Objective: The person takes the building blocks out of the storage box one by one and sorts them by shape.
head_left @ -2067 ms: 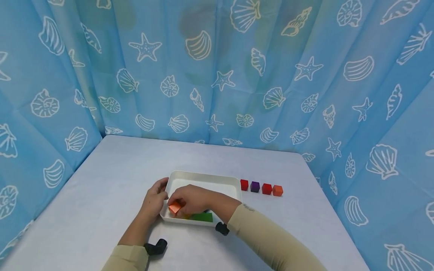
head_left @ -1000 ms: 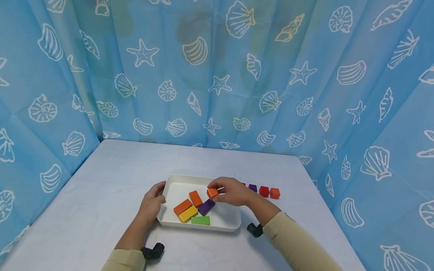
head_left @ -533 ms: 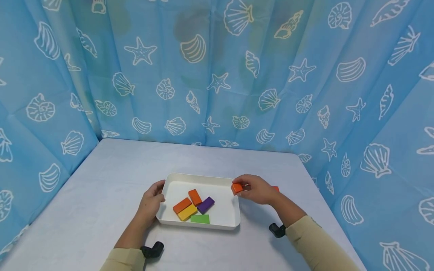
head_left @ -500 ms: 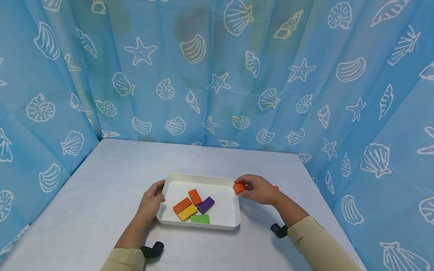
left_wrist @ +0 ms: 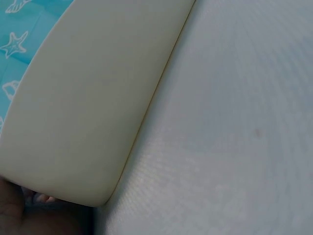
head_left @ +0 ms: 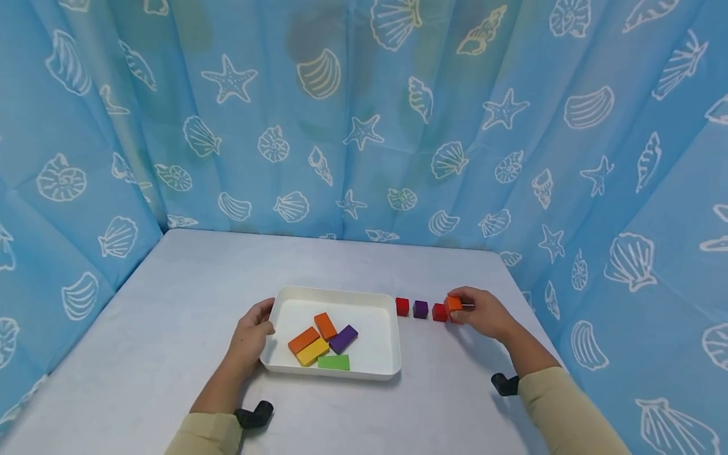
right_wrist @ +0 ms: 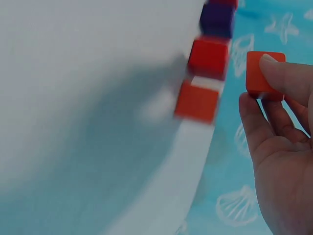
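Beige sleeves, black wrist cameras

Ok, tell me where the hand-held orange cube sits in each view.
Head: lower right, the held orange cube at the fingertips of the right hand.
Left wrist: not in it.
Right wrist: upper right.
Shared landmark: blue shell-patterned curtain, visible in all three.

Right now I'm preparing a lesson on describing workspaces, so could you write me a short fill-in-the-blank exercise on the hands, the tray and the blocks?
1. The held cube, in the right hand, is coloured ____.
2. The person's ____ hand holds the edge of the white tray.
3. That tray contains ____ oblong blocks.
4. On the table, a ____ cube stands between two red cubes.

Missing words: orange; left; five; purple.
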`<action>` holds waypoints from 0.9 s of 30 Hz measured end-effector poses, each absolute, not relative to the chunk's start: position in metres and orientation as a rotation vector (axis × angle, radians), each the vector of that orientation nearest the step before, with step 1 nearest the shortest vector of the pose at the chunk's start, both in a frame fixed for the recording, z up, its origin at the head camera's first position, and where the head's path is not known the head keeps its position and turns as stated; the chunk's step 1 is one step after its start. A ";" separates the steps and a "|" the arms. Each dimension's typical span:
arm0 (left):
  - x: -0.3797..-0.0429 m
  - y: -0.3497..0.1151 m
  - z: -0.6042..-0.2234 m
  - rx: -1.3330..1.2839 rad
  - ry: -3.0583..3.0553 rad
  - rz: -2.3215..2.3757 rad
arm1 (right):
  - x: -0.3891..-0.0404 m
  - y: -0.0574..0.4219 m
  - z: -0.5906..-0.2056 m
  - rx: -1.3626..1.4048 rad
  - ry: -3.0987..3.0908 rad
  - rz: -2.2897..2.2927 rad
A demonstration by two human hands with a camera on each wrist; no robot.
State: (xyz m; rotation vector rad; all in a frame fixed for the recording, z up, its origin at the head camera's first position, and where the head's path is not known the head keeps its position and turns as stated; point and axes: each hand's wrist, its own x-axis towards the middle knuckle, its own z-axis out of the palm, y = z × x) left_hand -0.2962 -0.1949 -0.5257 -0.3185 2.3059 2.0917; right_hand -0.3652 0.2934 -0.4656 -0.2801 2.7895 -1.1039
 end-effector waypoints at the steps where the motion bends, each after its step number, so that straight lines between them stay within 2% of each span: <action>1: -0.296 -0.195 -0.526 -0.324 2.307 2.090 | -0.366 0.299 -0.467 -0.257 2.796 -1.106; 13: -0.293 -0.197 -0.524 -0.305 2.300 2.095 | -0.371 0.340 -0.487 -0.039 2.829 -1.086; 23: -0.295 -0.196 -0.524 -0.294 2.297 2.107 | -0.380 0.344 -0.503 -0.176 2.920 -0.684; 27: -0.295 -0.196 -0.524 -0.289 2.296 2.108 | -0.381 0.344 -0.505 -0.169 2.921 -0.674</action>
